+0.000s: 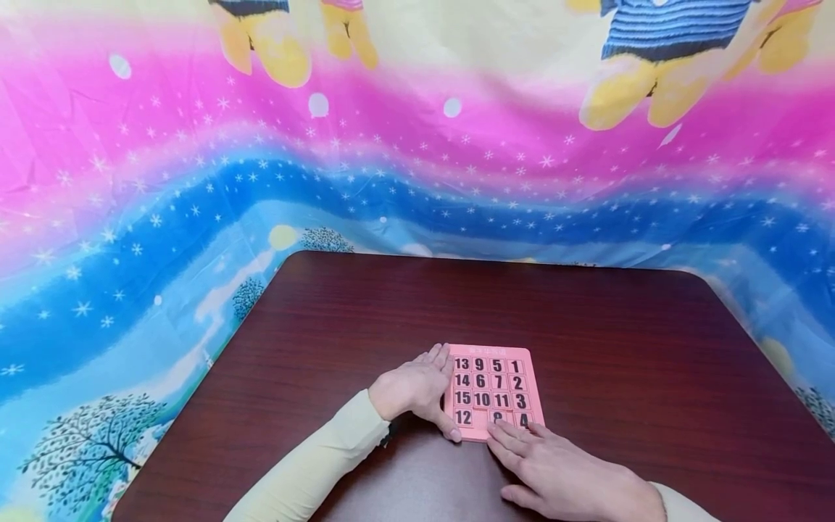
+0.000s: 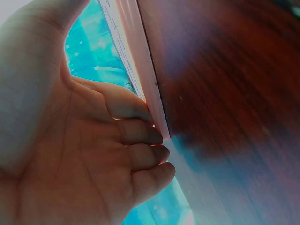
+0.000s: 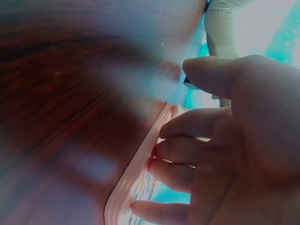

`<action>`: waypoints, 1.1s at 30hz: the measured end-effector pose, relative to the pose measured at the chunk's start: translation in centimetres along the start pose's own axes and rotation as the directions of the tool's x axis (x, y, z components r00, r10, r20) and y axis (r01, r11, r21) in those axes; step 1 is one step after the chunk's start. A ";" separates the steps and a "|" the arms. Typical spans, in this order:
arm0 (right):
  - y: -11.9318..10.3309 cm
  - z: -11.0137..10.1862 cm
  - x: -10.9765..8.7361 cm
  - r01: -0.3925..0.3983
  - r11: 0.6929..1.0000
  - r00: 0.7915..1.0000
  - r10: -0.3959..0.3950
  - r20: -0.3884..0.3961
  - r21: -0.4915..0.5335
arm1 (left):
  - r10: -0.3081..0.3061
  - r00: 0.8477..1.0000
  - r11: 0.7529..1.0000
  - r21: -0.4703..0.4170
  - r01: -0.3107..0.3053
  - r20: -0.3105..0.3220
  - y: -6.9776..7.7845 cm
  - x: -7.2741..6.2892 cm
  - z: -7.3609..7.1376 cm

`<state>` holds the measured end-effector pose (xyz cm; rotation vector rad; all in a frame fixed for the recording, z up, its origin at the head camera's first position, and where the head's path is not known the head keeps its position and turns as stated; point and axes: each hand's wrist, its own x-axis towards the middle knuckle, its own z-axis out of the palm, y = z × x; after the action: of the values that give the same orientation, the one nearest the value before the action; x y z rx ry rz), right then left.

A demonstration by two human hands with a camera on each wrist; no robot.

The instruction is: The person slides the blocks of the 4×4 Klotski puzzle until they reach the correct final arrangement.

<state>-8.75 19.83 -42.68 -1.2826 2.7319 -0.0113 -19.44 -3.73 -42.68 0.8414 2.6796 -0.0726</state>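
A pink sliding number puzzle (image 1: 483, 351) lies flat on the table, its numbers upright in the head view. Its bottom row shows a gap between the 12 tile (image 1: 463, 417) and the 8 tile (image 1: 497, 417). My left hand (image 1: 415, 388) braces the puzzle's left side, fingers extended near the top corner and thumb at the bottom corner. Fingertips of my right hand (image 1: 561, 467) rest over the bottom right edge, partly covering the 8 and 4 tiles. In the wrist views, fingertips of the left hand (image 2: 89, 140) and right hand (image 3: 220, 150) touch the pink rim.
The dark reddish-brown table (image 1: 391, 312) has rounded far corners. Behind and beside it hangs a colourful printed cloth (image 1: 417, 159), reaching the table's back and side edges. Pale sleeves (image 1: 320, 464) cover both forearms.
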 end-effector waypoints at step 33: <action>-0.8 -0.4 3.0 0.122 0.984 0.991 -0.128 -0.039 -0.130 | 0.003 1.000 1.000 0.005 -0.003 0.017 -0.1 0.3 0.1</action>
<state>-10.08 17.05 -42.56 -1.5050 2.7253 0.1245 -19.69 -3.67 -42.89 0.8426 2.6635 -0.0853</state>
